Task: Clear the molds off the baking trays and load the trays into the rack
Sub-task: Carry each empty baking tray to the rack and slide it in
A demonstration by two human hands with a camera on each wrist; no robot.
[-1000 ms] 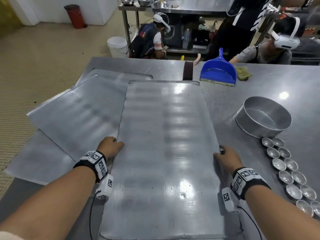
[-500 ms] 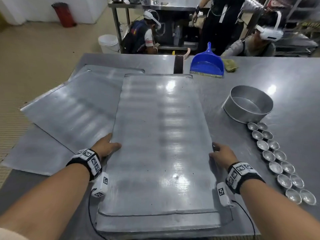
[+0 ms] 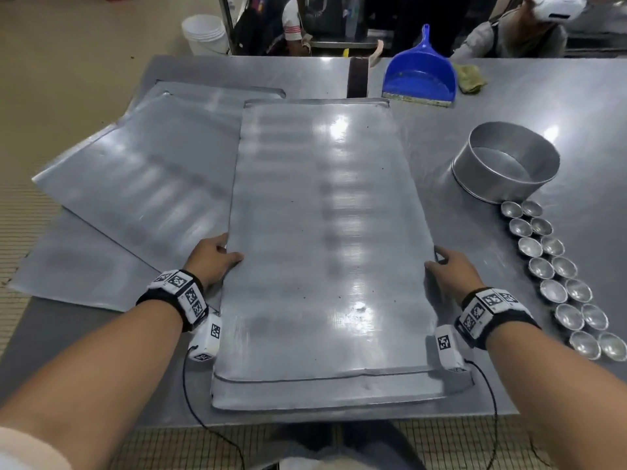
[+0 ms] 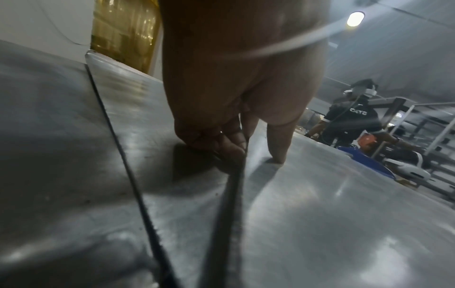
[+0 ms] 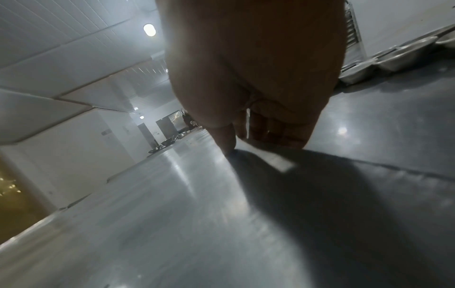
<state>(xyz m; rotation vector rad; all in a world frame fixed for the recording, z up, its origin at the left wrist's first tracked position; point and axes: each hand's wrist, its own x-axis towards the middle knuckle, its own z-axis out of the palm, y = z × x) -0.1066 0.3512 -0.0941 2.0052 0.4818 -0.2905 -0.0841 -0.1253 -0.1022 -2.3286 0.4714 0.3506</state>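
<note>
A long bare metal baking tray (image 3: 325, 239) lies lengthwise on the steel table (image 3: 576, 106), on top of another tray whose near rim (image 3: 339, 391) shows below it. My left hand (image 3: 213, 257) grips the top tray's left edge, thumb on top and fingers curled under (image 4: 229, 144). My right hand (image 3: 448, 268) grips its right edge the same way, thumb (image 5: 225, 140) on the tray. Small round metal molds (image 3: 556, 276) stand in two rows on the table at the right, off the trays. No rack is in view.
Two more flat trays (image 3: 135, 184) lie overlapped at the left, reaching past the table edge. A round cake tin (image 3: 505, 164) stands at the right, a blue dustpan (image 3: 419, 78) and a cloth (image 3: 470, 79) at the back. People sit beyond the table; a white bucket (image 3: 203, 33) stands on the floor.
The top tray has slid toward me with both hands on its sides, uncovering the near rim of the tray beneath. The camera has tipped downward.
</note>
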